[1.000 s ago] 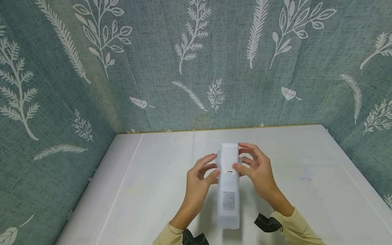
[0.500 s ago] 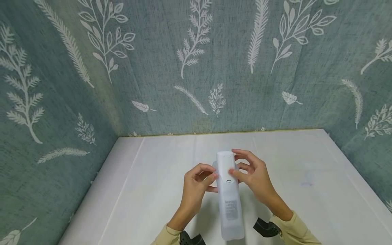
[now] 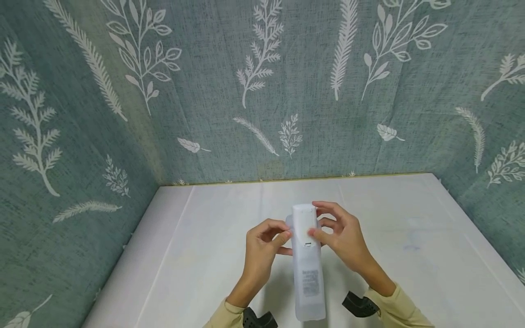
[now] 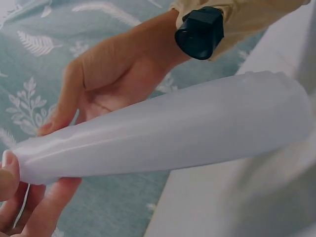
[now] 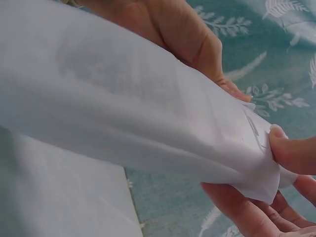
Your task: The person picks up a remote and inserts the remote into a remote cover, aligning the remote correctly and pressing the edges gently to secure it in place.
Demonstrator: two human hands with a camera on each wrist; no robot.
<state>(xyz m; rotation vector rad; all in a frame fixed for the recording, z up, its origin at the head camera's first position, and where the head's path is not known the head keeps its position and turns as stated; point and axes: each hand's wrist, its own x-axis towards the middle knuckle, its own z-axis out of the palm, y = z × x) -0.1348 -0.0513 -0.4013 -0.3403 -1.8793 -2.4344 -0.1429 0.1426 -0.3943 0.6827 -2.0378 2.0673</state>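
Note:
A long white device [image 3: 304,218] with a small port slot sits partly inside a frosted plastic sleeve [image 3: 308,305]; its exact kind is not shown. Its exposed end points away from me, and a grey printed label [image 3: 310,282] shows through the sleeve. My left hand [image 3: 260,250] pinches the sleeve's left edge near its mouth. On the other side, my right hand [image 3: 344,237] grips the exposed end, thumb just above the port, fingers behind. The right wrist view shows the loose sleeve mouth [image 5: 264,182] around the device. In the left wrist view the sleeve's smooth side [image 4: 197,128] faces the camera.
Under the hands lies a white-covered table [image 3: 205,218], with the sleeve's shadow on it. Green leaf-print fabric [image 3: 262,91] stands behind and along both sides. Each wrist wears a black camera [image 3: 360,304].
The device and sleeve have come slightly nearer to me, the sleeve's lower end swinging a little right. My left fingers have curled in closer on the sleeve edge. The last half second shows hardly any motion.

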